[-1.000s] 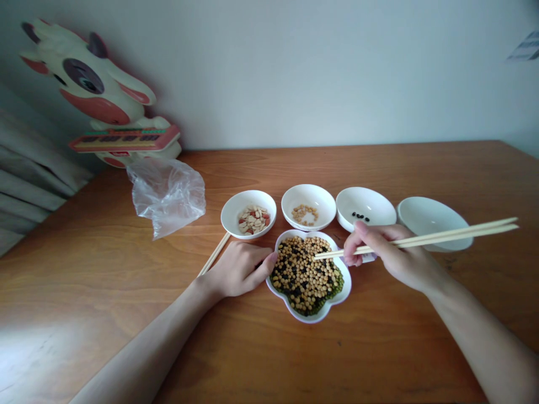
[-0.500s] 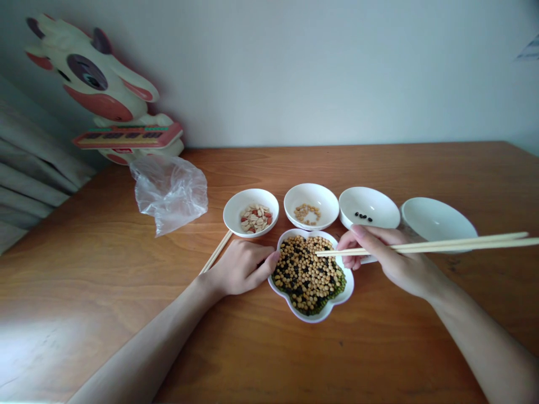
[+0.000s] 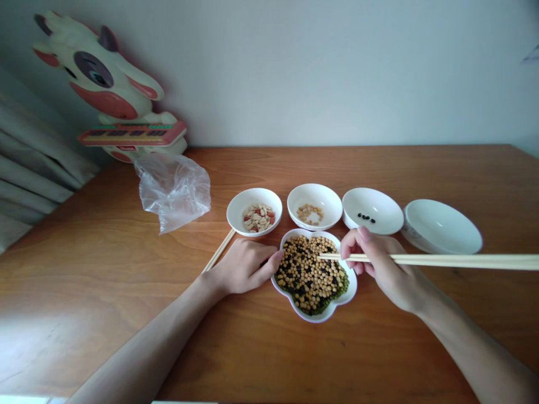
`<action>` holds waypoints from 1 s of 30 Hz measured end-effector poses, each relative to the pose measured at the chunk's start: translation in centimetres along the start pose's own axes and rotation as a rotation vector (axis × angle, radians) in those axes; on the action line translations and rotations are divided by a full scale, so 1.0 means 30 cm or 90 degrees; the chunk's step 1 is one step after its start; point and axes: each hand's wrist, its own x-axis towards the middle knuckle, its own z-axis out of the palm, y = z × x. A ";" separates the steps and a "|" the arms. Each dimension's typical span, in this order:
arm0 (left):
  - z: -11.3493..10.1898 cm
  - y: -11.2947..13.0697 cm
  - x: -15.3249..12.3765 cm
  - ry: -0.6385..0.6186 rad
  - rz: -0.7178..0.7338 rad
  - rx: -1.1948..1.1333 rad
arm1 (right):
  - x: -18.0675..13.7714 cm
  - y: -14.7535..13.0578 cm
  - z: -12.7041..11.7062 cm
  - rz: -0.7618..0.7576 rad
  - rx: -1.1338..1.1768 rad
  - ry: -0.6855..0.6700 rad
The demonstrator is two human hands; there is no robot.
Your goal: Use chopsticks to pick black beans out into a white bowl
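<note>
A white flower-shaped dish (image 3: 344,299) is filled with yellow soybeans (image 3: 319,275), black beans and green mung beans. My left hand (image 3: 252,266) grips the dish's left rim, thumb along the edge, with the other fingers curled and partly hidden. In my right hand (image 3: 385,261) is a pair of chopsticks (image 3: 455,260), lying close together and almost level. Their tips are over the soybeans near the dish's middle; whether a bean is pinched is too small to tell. My right fingers overlap the dish's right rim.
Behind the dish stand white bowls: one with pale and reddish seeds or nuts (image 3: 259,217), one with soybeans (image 3: 310,213), one with a few black beans (image 3: 366,217), and a bare one (image 3: 444,224). More chopsticks (image 3: 219,251), a plastic bag (image 3: 173,193) and a cow toy (image 3: 122,95) are leftward.
My right hand has lowered slightly and the chopsticks' rear ends have dropped and come together. Their tips stay over the beans. My left hand keeps its place on the dish. The view has shifted slightly.
</note>
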 end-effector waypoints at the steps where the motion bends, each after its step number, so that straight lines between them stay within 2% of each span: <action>1: 0.000 0.001 0.001 0.003 0.000 0.004 | 0.000 0.002 -0.002 -0.001 -0.003 0.000; 12: -0.002 0.004 0.002 -0.001 -0.004 0.021 | 0.007 -0.003 0.036 0.023 -0.006 0.062; 22: -0.007 0.012 0.004 0.006 0.002 0.010 | 0.023 0.005 0.060 -0.018 -0.004 0.083; 27: -0.003 0.008 0.002 0.009 0.001 0.009 | 0.026 0.015 0.053 -0.038 0.011 0.095; 30: -0.002 0.007 0.001 0.004 0.001 0.006 | 0.022 0.011 0.034 -0.043 -0.005 0.073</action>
